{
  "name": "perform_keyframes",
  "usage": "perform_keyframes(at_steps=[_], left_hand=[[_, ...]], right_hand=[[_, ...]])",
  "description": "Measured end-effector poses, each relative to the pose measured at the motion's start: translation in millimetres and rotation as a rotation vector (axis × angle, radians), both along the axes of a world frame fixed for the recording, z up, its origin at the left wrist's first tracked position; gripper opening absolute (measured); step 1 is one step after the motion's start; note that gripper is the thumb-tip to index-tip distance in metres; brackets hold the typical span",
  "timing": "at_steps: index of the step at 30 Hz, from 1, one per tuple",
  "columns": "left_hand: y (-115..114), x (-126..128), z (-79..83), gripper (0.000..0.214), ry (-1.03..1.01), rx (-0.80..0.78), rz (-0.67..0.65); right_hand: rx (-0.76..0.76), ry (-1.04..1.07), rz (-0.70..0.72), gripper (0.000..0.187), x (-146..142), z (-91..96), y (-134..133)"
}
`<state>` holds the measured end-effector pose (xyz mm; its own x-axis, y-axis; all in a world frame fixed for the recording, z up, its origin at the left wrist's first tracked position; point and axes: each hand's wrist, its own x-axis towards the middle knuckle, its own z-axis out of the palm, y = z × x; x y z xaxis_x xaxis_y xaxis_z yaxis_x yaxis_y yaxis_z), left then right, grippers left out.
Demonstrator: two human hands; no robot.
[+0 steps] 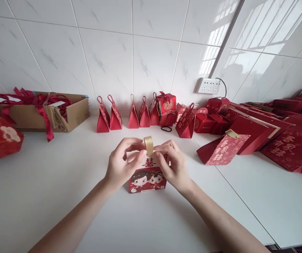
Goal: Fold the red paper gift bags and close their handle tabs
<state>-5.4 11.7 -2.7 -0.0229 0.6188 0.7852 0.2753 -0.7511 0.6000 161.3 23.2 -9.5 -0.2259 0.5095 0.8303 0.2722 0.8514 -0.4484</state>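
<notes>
From my remote seat I saw the L hand (122, 160) w/ thumb + index pinching the L side of a gold ribbon loop (148, 145) atop the red/white box (148, 181), which stood approx. mid-table (100, 218), near side of the small red boxes (116, 119). R hand (176, 167): thumb & index tips nearly together at the loop's base; couldn't tell if gripping ribbon or box edge.

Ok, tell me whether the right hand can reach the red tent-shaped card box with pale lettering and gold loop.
Probably yes: nothing visible stands between the right hand and the tent-shaped box, though that hand is busy at another gold ribbon loop.
</notes>
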Motion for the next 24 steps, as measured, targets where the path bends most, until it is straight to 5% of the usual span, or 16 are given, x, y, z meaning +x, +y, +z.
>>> perform_keyframes(at_steps=[9,18,24], left_hand=[[-2.3,4.4,-1.7,0.019,0.079,0.368,-0.106],[-3.7,2.3,2.1,0.018,0.174,0.338,0.054],[-6.9,3.3,5.3,0.023,0.18,0.273,0.034]], right_hand=[[0.014,-0.017,0.038,0.013,-2.3,-0.2,-7.0],[0.007,-0.011,0.044,0.015,-1.7,-1.6,-6.3],[-0.034,0.015,0.052,0.013,-1.9,0.3,-7.7]])
